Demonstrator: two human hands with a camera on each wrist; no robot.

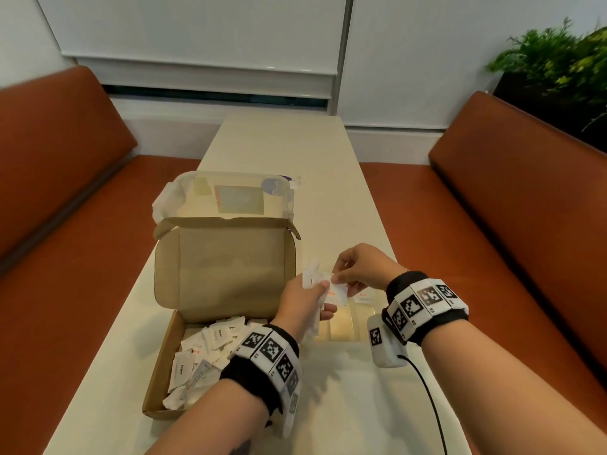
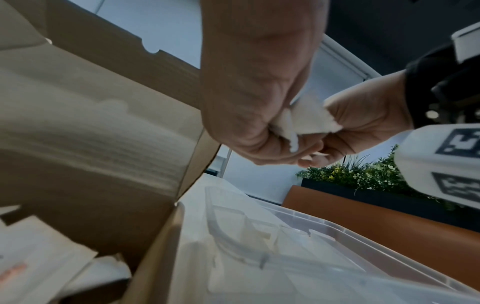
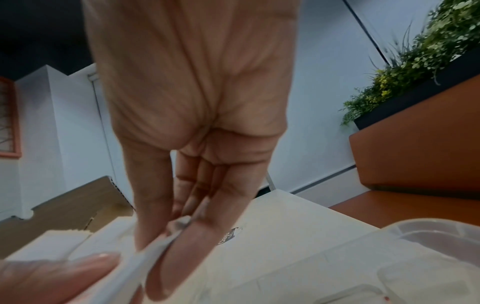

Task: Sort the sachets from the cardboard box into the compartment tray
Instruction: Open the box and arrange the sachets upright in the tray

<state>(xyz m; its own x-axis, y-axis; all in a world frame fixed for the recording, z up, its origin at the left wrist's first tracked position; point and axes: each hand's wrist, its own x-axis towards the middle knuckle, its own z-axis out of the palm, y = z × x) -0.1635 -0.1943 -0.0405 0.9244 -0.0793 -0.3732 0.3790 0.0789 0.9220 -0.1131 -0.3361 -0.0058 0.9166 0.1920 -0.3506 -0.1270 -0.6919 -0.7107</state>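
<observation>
An open cardboard box sits at the left of the table with several white sachets loose inside. Just right of it lies the clear compartment tray, with a couple of sachets in its far cells. My left hand hovers over the tray's left edge and grips a small bunch of white sachets. My right hand meets it from the right and pinches one sachet of that bunch between thumb and fingers. The bunch shows from below as crumpled white paper.
The box lid stands upright behind the box. A clear lidded plastic container lies further back. Orange benches flank the narrow cream table. A planter is at the far right. A black cable trails from my right wrist.
</observation>
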